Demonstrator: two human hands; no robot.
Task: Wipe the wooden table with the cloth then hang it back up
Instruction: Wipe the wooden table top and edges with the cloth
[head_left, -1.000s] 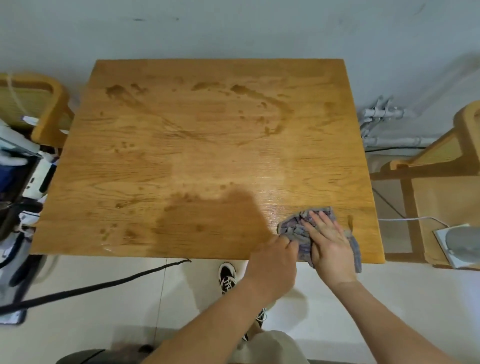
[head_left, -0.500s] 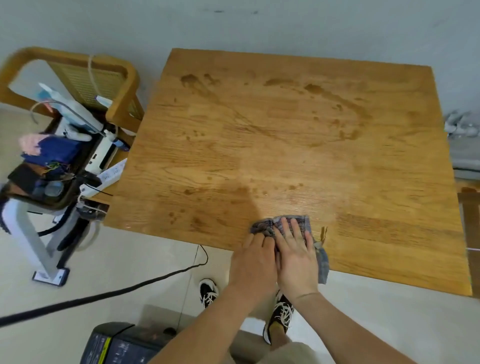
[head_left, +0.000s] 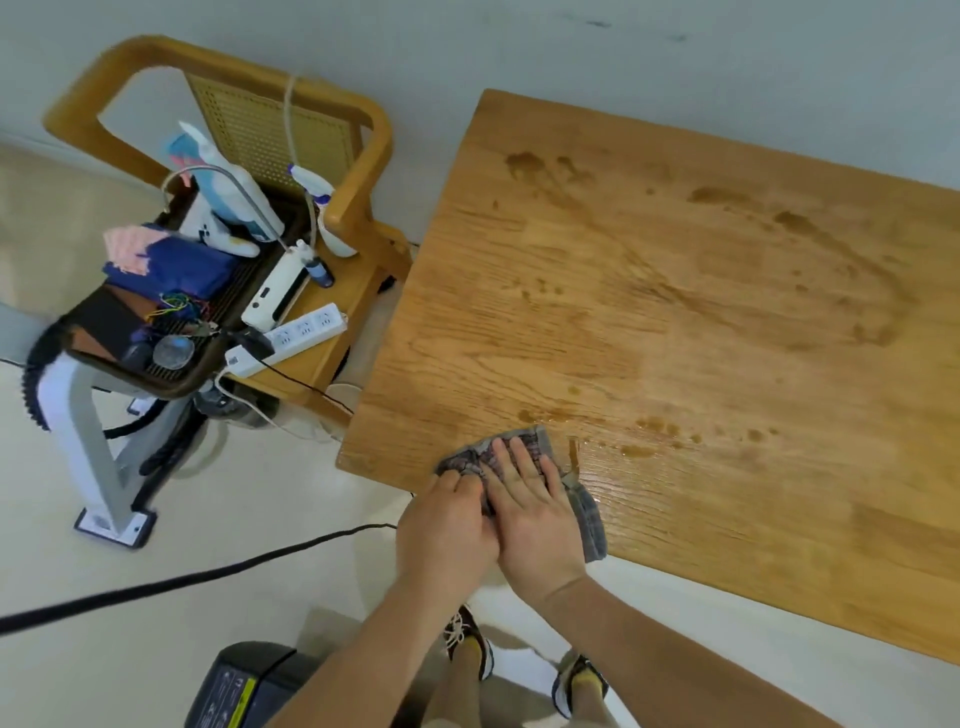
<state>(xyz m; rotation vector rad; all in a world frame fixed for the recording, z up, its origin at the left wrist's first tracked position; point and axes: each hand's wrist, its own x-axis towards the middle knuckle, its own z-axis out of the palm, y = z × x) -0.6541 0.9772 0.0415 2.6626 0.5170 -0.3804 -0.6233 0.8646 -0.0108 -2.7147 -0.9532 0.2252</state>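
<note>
A grey patterned cloth (head_left: 587, 509) lies on the near edge of the wooden table (head_left: 727, 322), close to its near left corner, one end hanging over the edge. My right hand (head_left: 530, 509) presses flat on the cloth with straight fingers. My left hand (head_left: 447, 530) sits beside it at the table edge, fingertips touching the cloth's left end; its fingers look bent, and whether they grip the cloth is unclear. Wet streaks and drops mark the tabletop.
Left of the table stands a wooden chair (head_left: 358, 156) holding a power strip (head_left: 291, 338), spray bottles and a cluttered tray (head_left: 156, 332). A black cable (head_left: 156, 582) runs across the pale floor. My shoes (head_left: 519, 670) are below the table edge. A dark device (head_left: 244, 686) sits at the bottom.
Both hands have slid the cloth leftwards along the near edge, from near the right corner to near the left corner. My view has swung left, bringing the chair and tray in.
</note>
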